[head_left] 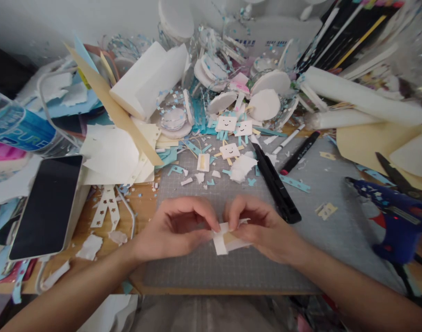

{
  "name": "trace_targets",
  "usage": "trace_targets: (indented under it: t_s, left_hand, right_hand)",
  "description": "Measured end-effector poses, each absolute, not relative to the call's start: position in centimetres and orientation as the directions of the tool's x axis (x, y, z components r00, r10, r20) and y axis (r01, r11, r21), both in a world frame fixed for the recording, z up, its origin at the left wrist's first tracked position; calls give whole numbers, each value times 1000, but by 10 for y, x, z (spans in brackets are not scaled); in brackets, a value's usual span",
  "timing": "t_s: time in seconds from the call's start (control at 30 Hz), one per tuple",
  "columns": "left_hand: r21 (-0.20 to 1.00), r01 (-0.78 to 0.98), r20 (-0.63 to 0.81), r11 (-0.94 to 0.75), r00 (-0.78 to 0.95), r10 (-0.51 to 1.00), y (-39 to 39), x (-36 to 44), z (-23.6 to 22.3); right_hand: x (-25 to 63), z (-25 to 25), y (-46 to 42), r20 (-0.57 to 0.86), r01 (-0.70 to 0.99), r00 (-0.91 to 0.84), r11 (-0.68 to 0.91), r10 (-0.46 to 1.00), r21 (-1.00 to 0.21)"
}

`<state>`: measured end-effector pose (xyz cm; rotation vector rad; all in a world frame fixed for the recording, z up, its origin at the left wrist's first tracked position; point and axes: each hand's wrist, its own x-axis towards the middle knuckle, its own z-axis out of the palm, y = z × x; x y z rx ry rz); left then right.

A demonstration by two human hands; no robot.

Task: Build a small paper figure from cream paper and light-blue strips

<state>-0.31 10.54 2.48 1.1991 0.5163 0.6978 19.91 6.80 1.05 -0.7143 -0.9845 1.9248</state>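
Note:
Between my two hands is a small white piece of paper (220, 244) with a tan patch on it, held above the grey cutting mat (183, 276). My left hand (183, 226) pinches its left edge between thumb and fingertips. The fingers of my right hand (262, 228) are closed on its upper right part and hide some of it. Beyond the hands lie small white paper figures with drawn smiles (229, 151), a white square with a tan strip (203, 162) and a torn white scrap (243, 167). A black utility knife (276, 184) rests just past my right hand.
A blue glue gun (387, 207) and scissors (397, 177) lie at the right. A black marker (301, 152) is on the mat. A phone (48, 203) and a water bottle (27, 124) stand at the left. White discs (264, 105) and paper crowd the back.

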Motion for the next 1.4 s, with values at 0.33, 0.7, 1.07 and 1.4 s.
trace_targets:
  t_s: [0.33,0.7,1.07,1.4]
  left_hand:
    - [965,-201,13,171,684,729,105,-2,28]
    - [968,-214,46,133,670,741,105,-3,24]
    - [980,-182,64,79,666,743,104,-3,24]
    - [977,-147,-40,157,591,805,104,3,24]
  right_hand:
    - [204,9,65,-79,-411,-530,-337,844,-847]
    - [199,22,61,-30,-256,-439,-157,898,-954]
    - [202,22,65,-55,-166,-406,-133,912,-977]
    - [199,10,62,145,89,-292,178,945,-980]
